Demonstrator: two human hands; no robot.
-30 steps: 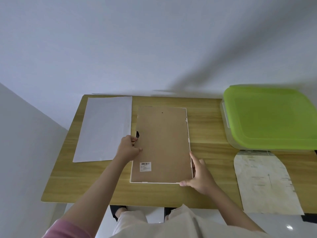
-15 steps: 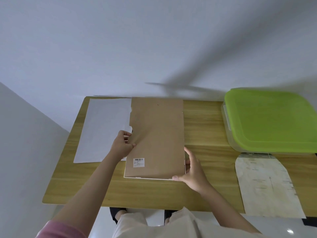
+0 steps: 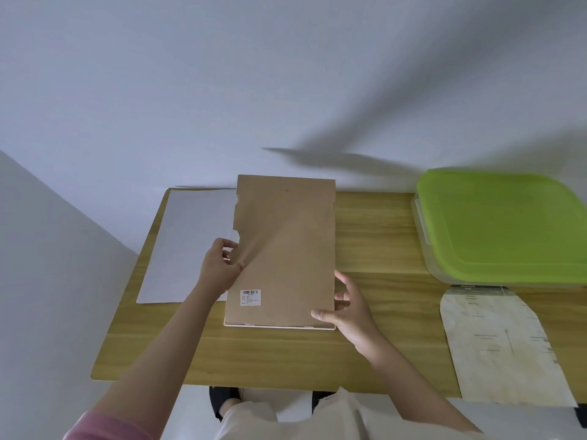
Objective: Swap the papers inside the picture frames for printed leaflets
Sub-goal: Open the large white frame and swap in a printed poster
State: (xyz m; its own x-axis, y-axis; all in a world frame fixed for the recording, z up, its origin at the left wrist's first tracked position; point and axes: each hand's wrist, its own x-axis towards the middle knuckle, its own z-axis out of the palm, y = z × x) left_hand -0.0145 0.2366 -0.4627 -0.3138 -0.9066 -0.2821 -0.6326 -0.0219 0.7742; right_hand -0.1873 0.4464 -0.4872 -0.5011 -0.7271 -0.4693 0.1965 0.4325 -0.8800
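A wooden table (image 3: 374,236) carries everything in view. To the right of the right hand's fingers, well apart from them, a clear box with a green lid (image 3: 505,223) is set at the table's far right, and a printed leaflet (image 3: 498,347) lies on the near side of that box, overhanging the table's near edge. To the left of the left hand's fingers, partly beneath that hand, a blank white sheet (image 3: 187,246) lies flat.

Between the two hands the brown backing board (image 3: 286,249) of a picture frame is held. Its far end is raised off the table and reaches past the table's far edge in the picture, while its near end sits on the pale picture frame (image 3: 279,326), of which only a thin strip shows just below the board's near edge.

The left hand (image 3: 219,268) grips the board's left edge, thumb on top and fingers curled round the side. The right hand (image 3: 349,309) pinches the near right corner, the thumb laid on the board's face and the fingers curled along its right edge.

The step in hand is judged to be the opening of the frame: the backing is being lifted out. Whether any paper lies under it cannot be told. The next move calls for the board to be lifted fully free and set aside, so that the inside is exposed and the leaflet can be brought across from the right.
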